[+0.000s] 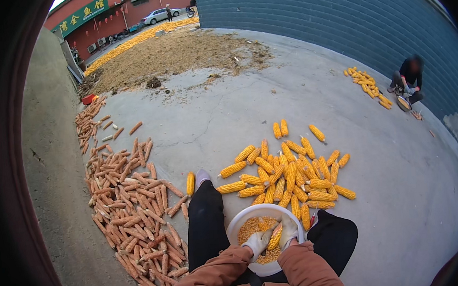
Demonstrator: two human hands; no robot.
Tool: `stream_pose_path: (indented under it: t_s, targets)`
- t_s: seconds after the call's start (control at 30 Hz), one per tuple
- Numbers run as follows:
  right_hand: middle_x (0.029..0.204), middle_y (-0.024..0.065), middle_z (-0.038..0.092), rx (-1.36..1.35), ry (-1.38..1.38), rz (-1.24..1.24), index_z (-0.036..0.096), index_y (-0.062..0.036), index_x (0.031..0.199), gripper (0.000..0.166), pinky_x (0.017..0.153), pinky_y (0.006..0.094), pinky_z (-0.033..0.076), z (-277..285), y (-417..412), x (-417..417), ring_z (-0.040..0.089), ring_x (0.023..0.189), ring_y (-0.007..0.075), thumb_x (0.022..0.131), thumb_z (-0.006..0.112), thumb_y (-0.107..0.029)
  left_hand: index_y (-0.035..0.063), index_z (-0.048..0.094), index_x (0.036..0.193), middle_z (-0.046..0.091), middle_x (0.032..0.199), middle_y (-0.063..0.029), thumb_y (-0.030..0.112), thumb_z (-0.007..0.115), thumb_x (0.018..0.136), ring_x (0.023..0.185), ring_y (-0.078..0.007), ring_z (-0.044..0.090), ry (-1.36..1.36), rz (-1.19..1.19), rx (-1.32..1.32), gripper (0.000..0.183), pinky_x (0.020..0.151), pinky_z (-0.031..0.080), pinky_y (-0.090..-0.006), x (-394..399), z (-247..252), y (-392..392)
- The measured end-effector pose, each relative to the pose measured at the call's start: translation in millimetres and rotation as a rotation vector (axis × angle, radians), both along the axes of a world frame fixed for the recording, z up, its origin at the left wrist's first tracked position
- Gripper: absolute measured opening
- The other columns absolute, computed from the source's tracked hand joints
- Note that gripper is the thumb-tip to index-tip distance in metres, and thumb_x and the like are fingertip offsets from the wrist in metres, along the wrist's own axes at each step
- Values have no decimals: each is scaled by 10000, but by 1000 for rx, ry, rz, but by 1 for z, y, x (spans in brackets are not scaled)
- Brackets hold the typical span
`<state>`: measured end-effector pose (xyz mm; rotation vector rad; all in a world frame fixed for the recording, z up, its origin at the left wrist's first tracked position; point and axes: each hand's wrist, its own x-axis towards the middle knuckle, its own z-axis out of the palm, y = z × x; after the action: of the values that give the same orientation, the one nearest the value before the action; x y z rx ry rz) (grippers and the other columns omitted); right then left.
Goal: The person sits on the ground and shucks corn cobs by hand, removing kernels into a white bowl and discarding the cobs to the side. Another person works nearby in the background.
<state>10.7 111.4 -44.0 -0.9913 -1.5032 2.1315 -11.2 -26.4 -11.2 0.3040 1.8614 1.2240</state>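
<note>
A white plastic basin (299, 261) sits between my knees, with loose yellow corn kernels (250, 229) inside. Above the kernels, an ear of corn (275, 238) is held between my two gloved hands. My right hand (290, 230) grips its right side near the basin's rim. On the ear's left side, my left hand (257, 243) is closed against it, fingers partly hidden. A small dark thing shows under the left hand, too unclear to name. Just beyond the basin lies a loose pile of unshelled ears (291, 176). A red-handled tool (312, 219) rests beside my right knee.
Stripped corncobs (139, 211) form a large heap at left along a concrete wall (50, 154). At far right a person (408, 79) sits by a bowl (403, 103) and more ears (368, 85). Dry chaff (176, 59) covers the ground ahead. A blue-grey wall (323, 15) stands beyond.
</note>
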Motion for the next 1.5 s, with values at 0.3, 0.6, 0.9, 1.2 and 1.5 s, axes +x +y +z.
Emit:
stream_pose_path:
  t_s: [0.3,0.6,0.9,1.2,1.5]
  targets:
    - [755,94,553,-273,6,59,575,-6,917,246,493,340,477,12,3,-1,539,550,202,840,540,-237,10,599,906,591,670,-96,547,438,892,508,-169,552,-80,14,53,561,488,444,-315,2,14,-2]
    - [729,94,543,-293,-31,52,573,-5,898,244,491,339,476,14,5,1,534,541,202,836,544,-239,39,558,815,588,654,-91,465,385,888,542,-164,530,-106,17,42,466,529,408,-290,5,24,-6]
    - [690,77,553,-495,30,38,572,-5,866,309,527,308,472,16,9,5,557,568,185,853,553,-313,25,557,775,597,615,-126,359,336,910,402,-161,463,-142,41,163,423,393,344,-287,-1,19,-11]
    - [705,64,542,-334,14,-5,571,-10,897,383,581,315,475,14,13,2,550,598,174,902,502,-387,34,605,793,636,636,-104,501,320,940,450,-169,549,-331,137,-36,567,415,403,-265,-7,-5,-2]
    - [673,61,520,-263,7,-49,562,-9,851,370,565,320,467,13,9,-4,541,587,179,878,498,-372,59,579,834,551,562,-67,500,363,925,453,-144,496,-190,136,-22,499,434,370,-288,6,12,4]
